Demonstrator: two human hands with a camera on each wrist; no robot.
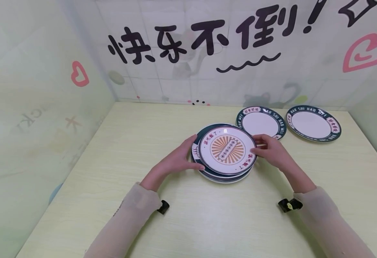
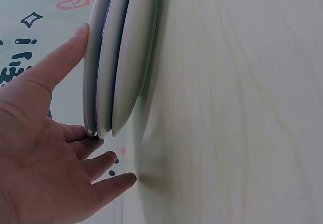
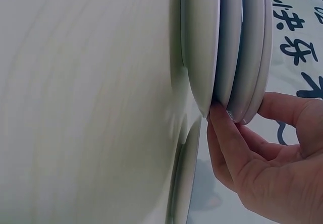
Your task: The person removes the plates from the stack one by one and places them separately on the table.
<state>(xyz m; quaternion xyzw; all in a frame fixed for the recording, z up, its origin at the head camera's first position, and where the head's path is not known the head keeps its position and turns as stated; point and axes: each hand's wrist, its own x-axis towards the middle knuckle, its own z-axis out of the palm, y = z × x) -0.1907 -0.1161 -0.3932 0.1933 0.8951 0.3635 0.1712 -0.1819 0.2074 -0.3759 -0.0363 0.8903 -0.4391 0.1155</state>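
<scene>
A stack of round plates with dark green rims [image 1: 195, 158] stands on the table. Its top plate [image 1: 228, 149] is smaller, white with an orange sunburst, and lies slightly off centre. My left hand [image 1: 181, 156] touches the stack's left edge with thumb and fingers spread; in the left wrist view, several fingers extend past the rims. On the other side, my right hand [image 1: 270, 151] pinches the rims of the upper plates [image 3: 252, 52]. Its thumb is on top and its fingers are under them, above a lower plate [image 3: 202, 47].
Two green-rimmed plates lie behind the stack to the right: a nearer plate [image 1: 260, 123], partly overlapped in view by the stack, and another plate [image 1: 313, 123] farther right. The pale table [image 1: 208, 222] meets a printed back wall [image 1: 182, 86] and side walls.
</scene>
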